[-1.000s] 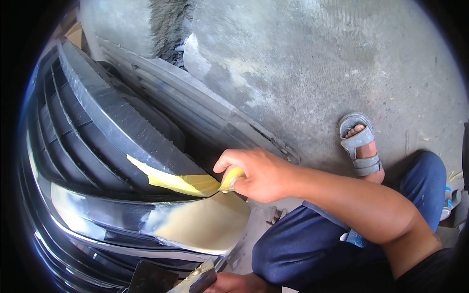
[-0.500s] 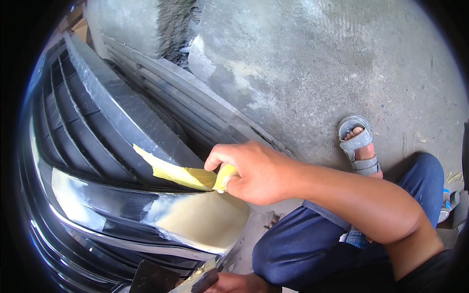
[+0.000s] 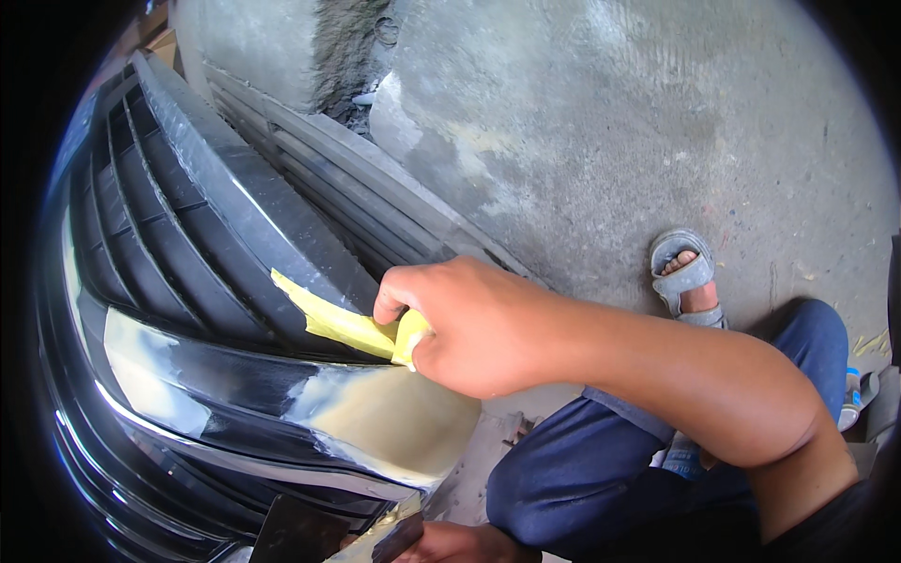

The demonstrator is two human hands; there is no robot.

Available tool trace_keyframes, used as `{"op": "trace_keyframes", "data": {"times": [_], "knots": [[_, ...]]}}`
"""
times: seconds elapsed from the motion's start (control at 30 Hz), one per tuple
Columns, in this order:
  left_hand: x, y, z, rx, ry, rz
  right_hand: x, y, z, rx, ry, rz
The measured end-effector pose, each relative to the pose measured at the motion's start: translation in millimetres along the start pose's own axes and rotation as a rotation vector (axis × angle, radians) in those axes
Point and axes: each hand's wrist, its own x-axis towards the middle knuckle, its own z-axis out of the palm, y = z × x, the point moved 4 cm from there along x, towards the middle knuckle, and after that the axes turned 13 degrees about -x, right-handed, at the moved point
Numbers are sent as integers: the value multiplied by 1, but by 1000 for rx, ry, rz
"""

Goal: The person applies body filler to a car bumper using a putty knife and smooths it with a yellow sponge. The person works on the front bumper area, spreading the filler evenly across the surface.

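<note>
The fingers point(image 3: 399, 305) of the right hand point(image 3: 479, 328) are pinched tight on a yellow scraper point(image 3: 408, 338), with the thumb under it and the other fingers curled over the top. The hand holds the scraper flat and low, most likely so its thin edge can slide along the part it touches. Just beyond the fingertips, away from the hand, a smear of yellow filler point(image 3: 328, 319) lies on a bar of the black car grille point(image 3: 188, 235). The scraper touches the near end of that smear. Just below the fingers there is a big pale patch point(image 3: 394, 422) on the shiny black bumper point(image 3: 188, 375). It looks dull and creamy, like filler that has been spread there.

Far below the right hand, at the bottom edge of the picture, the left hand point(image 3: 465, 542) peeks in. Its fingers seem to be closed on a flat dark board point(image 3: 300, 530) with a pale smear on its edge. Most of that hand is cut off, so I cannot tell how it grips. The board sits close under the work, maybe so more filler is easy to reach.

There are no pots, tins or boxes to see, so nothing here holds anything inside.

Behind the right hand are blue trousers point(image 3: 601, 469), and farther off a foot in a grey sandal point(image 3: 685, 272) rests on the grey concrete floor point(image 3: 657, 122)
</note>
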Motion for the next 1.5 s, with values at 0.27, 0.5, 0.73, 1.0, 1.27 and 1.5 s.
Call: {"op": "trace_keyframes", "data": {"times": [0.27, 0.5, 0.73, 1.0, 1.27, 1.5], "knots": [[-1, 12, -25, 52, 72, 66, 2, -20, -8, 0, 5, 46], [0, 13, -9, 106, 96, -13, 5, -35, -10, -93, 56, 36], [-6, 24, -25, 59, 143, 3, 6, -52, -14, -144, 112, -7], [-9, 23, -18, 50, 225, -10, -11, -74, -35, 53, 283, -132], [-13, 16, -31, 71, 26, -128, -110, -60, 24, 286, 202, -650], [-9, 26, -40, -213, 67, -425, -134, -14, 49, -22, 231, -700]]}}
